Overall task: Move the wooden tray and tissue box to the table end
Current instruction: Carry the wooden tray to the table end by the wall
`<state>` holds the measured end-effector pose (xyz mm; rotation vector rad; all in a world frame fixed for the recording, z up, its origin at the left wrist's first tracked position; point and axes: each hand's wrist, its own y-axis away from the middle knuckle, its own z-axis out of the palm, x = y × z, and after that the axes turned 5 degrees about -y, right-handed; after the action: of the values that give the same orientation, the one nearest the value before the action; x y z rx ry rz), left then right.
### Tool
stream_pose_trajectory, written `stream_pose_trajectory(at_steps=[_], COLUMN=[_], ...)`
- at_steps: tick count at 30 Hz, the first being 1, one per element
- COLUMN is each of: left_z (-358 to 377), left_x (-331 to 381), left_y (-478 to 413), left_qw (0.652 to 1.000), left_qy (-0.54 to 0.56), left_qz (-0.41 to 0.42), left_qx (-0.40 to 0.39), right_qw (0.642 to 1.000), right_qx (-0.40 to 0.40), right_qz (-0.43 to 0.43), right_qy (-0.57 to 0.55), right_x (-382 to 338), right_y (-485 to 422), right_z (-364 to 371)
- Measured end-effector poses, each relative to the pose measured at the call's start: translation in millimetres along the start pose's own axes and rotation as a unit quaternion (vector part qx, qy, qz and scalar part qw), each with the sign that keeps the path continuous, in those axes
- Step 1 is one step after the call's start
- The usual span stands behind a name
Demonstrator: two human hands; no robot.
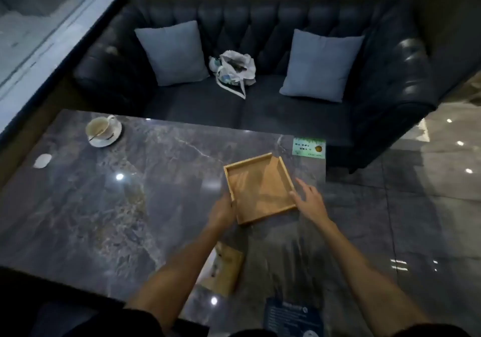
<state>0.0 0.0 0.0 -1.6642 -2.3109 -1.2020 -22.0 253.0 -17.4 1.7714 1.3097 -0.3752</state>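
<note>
Wooden tray (260, 188) near the table (130, 206) edge; left hand (221, 210) grip holds it, right hand (309, 201) spread wide.

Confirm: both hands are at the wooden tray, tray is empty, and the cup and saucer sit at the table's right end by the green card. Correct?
Not quite. In the head view the cup and saucer sit at the table's far left corner, well away from the green card. The rest holds: left hand and right hand are at the empty wooden tray.
</note>
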Motion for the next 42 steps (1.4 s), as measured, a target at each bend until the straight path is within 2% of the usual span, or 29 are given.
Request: stream_pose_trajectory(at_steps=[4, 7, 9, 12, 14, 18, 21, 26, 29, 33, 35, 38, 42], left_z=[5.8, 13.3, 15.7, 18.0, 18.4, 14.9, 5.6, -17.5, -36.5, -66.9, -81.4, -100.3, -131.7], left_x=[-19.6, -40.4, -52.2, -65.1, -71.6, -83.2, -91.8, -133.8, -184.4, -273.5, -323.7, -389.7, -456.6], left_y=[-39.2, -62.6, -67.8, -76.7, -82.8, -97.8, -108.6, -111.1, -97.6, -66.4, -46.0, -20.8, -11.5], left_qw=[0.997, 0.99, 0.986, 0.984, 0.986, 0.987, 0.987, 0.991, 0.982, 0.953, 0.934, 0.904, 0.871], left_qy=[0.027, 0.004, 0.03, 0.083, 0.108, 0.066, 0.055, 0.02, 0.066, 0.127, 0.153, 0.215, 0.245], left_qz=[-0.01, 0.049, 0.058, 0.052, 0.008, -0.046, -0.059, -0.107, -0.174, -0.269, -0.31, -0.342, -0.393], left_qx=[-0.071, -0.13, -0.155, -0.152, -0.13, -0.136, -0.14, -0.079, -0.026, 0.056, 0.096, 0.142, 0.163], right_qw=[0.992, 0.986, 0.98, 0.973, 0.969, 0.96, 0.964, 0.98, 0.989, 0.996, 0.988, 0.972, 0.958], right_qx=[0.007, 0.034, 0.056, 0.067, 0.063, 0.058, 0.031, 0.033, 0.011, -0.072, -0.123, -0.15, -0.18], right_qz=[0.1, 0.158, 0.187, 0.217, 0.237, 0.267, 0.264, 0.191, 0.124, 0.006, -0.053, -0.124, -0.146], right_qy=[-0.074, -0.049, -0.036, -0.035, -0.027, -0.054, -0.021, 0.037, 0.086, 0.051, 0.076, 0.13, 0.17], right_x=[-10.3, -7.7, -7.3, -10.5, -11.3, -3.2, -10.0, -56.6, -100.2, -164.7, -195.7, -227.0, -264.9], right_y=[-22.0, -32.5, -35.6, -34.4, -30.1, -30.1, -40.1, -68.3, -79.9, -78.3, -67.1, -43.2, -34.6], right_z=[31.9, 56.7, 68.0, 81.1, 90.9, 109.6, 122.7, 174.5, 221.4, 303.6, 353.0, 419.7, 488.5])
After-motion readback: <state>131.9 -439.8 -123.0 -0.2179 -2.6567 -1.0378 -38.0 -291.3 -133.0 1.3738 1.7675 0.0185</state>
